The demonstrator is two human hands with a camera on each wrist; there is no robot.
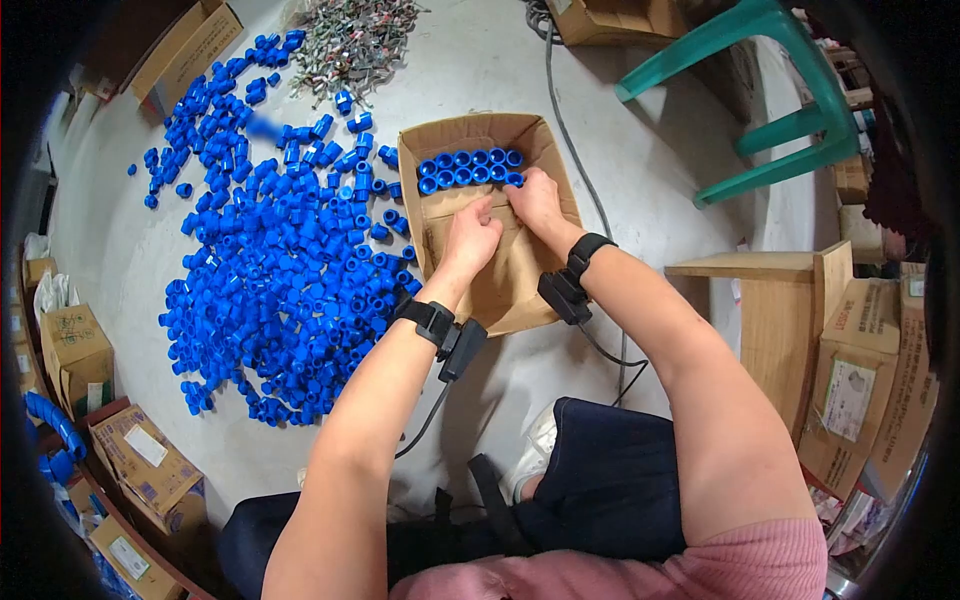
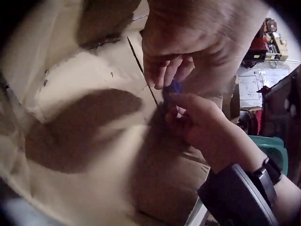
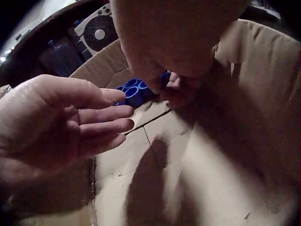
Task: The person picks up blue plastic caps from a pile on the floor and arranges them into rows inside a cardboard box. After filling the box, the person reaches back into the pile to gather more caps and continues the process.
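Note:
An open cardboard box (image 1: 478,290) holds two rows of blue pipe fittings (image 1: 462,167), standing with their round openings up against its far wall. At the right end of the nearer row, my right hand (image 1: 538,203) pinches a blue pipe fitting (image 1: 514,179) between thumb and fingers. In the right wrist view that fitting is mostly hidden behind the right hand (image 3: 176,56). My left hand (image 1: 473,236) hovers inside the box just left of it, palm turned inward. Its fingers (image 3: 110,126) are loosely extended and hold nothing.
A large heap of loose blue fittings (image 1: 270,290) spreads over the floor left of the box. Beyond it lies a pile of small metal parts (image 1: 355,45). A green plastic stool (image 1: 790,130), a wooden stand (image 1: 770,330) and a black cable (image 1: 575,140) are on the right.

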